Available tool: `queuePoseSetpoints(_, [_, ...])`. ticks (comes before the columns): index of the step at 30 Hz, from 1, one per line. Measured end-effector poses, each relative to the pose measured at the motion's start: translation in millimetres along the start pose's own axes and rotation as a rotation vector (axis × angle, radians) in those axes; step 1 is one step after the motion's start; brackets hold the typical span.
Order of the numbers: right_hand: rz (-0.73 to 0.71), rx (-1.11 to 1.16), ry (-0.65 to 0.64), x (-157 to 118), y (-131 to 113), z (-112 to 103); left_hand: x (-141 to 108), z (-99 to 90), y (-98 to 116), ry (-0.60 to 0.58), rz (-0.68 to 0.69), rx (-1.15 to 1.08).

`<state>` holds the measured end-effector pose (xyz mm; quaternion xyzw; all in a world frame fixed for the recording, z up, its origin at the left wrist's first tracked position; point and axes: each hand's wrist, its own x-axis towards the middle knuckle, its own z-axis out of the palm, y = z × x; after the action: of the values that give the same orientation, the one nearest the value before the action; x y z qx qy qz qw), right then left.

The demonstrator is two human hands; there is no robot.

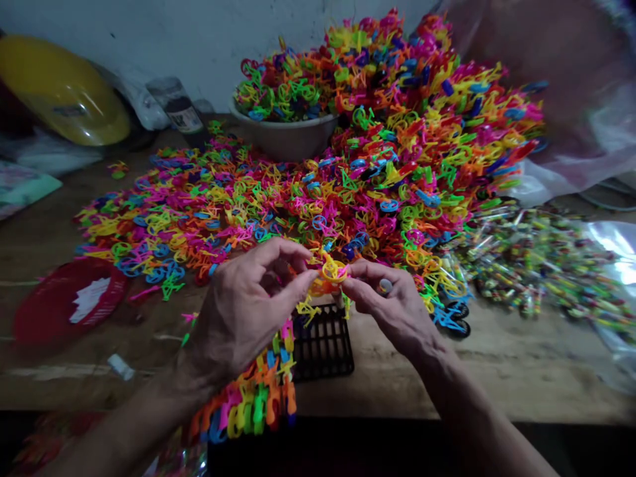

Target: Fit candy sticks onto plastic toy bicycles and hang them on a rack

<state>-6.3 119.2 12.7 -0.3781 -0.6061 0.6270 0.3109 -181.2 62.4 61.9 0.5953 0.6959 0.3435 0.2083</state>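
Nearest, rows of small multicoloured plastic pieces (261,397) line up beside the bare slots of a black plastic grid tray (325,348) on the wooden tabletop (382,387). Around the tray's far end, the left hand (251,305) and right hand (390,301) each keep a narrow grip, pinching a small yellow plastic piece with a round rim (332,270). Beyond spreads a large multicoloured heap of plastic pieces (298,192); behind, a pale round basin (293,138) sits filled with more.

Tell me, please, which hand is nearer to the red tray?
Left. The left hand is to the right of the red tray, not touching it; the right hand is farther to the same side.
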Motion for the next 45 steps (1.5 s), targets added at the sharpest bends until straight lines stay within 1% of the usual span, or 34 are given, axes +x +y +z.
queuePoseSetpoints(1, [0.067, 0.074, -0.015, 0.1, 0.6, 1.0, -0.1, 0.9, 0.5, 0.067, 0.171, 0.112])
queuePoseSetpoints(2, [0.126, 0.140, -0.030, 0.1, 1.6, 2.1, 0.4, 2.0, 0.3, 0.072, 0.315, 0.188])
queuePoseSetpoints(3, [0.175, 0.196, -0.046, 0.2, 2.6, 3.4, 1.4, 3.2, -0.6, 0.033, 0.425, 0.221])
queuePoseSetpoints(4, [0.215, 0.245, -0.064, 0.3, 3.4, 4.7, 2.8, 4.3, -2.1, -0.026, 0.498, 0.224])
queuePoseSetpoints(5, [0.243, 0.290, -0.083, 0.4, 3.8, 6.0, 4.3, 5.3, -3.9, -0.083, 0.532, 0.215])
queuePoseSetpoints(6, [0.262, 0.322, -0.097, 0.7, 3.8, 7.3, 5.8, 6.0, -5.7, -0.131, 0.533, 0.206])
queuePoseSetpoints(8, [0.276, 0.332, -0.091, 1.4, 2.7, 9.7, 7.8, 6.8, -8.0, -0.171, 0.485, 0.201])
queuePoseSetpoints(11, [0.276, 0.286, -0.056, 3.5, 0.6, 13.9, 8.9, 7.8, -6.4, -0.130, 0.385, 0.196])
queuePoseSetpoints(14, [0.243, 0.306, -0.022, 6.7, 1.1, 19.5, 9.0, 10.3, -1.1, -0.072, 0.268, 0.143])
queuePoseSetpoints(17, [0.201, 0.281, 0.048, 10.6, 2.2, 23.6, 10.1, 12.8, 1.7, -0.065, 0.133, 0.087])
queuePoseSetpoints(19, [0.198, 0.199, 0.056, 13.7, 0.7, 23.5, 11.6, 13.4, 0.3, -0.098, 0.054, 0.073])
queuePoseSetpoints(23, [0.193, 0.002, -0.001, 21.2, -5.2, 18.5, 16.4, 12.9, -6.0, -0.192, -0.120, -0.059])
queuePoseSetpoints(27, [0.154, -0.169, -0.028, 28.6, -5.0, 15.0, 21.5, 12.4, -8.4, -0.192, -0.273, -0.199])
queuePoseSetpoints(29, [0.170, -0.188, -0.036, 30.6, -1.9, 14.8, 23.4, 12.2, -9.2, -0.204, -0.327, -0.282])
queuePoseSetpoints(31, [0.183, -0.171, -0.049, 31.0, 2.1, 15.3, 25.0, 11.8, -11.1, -0.246, -0.383, -0.358])
queuePoseSetpoints(33, [0.161, -0.171, -0.055, 30.0, 5.8, 15.9, 26.1, 11.4, -13.5, -0.299, -0.435, -0.428])
queuePoseSetpoints(36, [0.079, -0.240, -0.049, 27.3, 8.0, 16.5, 26.6, 11.4, -15.5, -0.341, -0.469, -0.486])
queuePoseSetpoints(41, [-0.050, -0.444, -0.030, 21.3, 5.1, 17.5, 25.1, 12.6, -11.0, -0.330, -0.475, -0.438])
queuePoseSetpoints(45, [-0.125, -0.585, 0.007, 15.9, 4.1, 19.5, 27.4, 14.5, -11.8, -0.377, -0.441, -0.424])
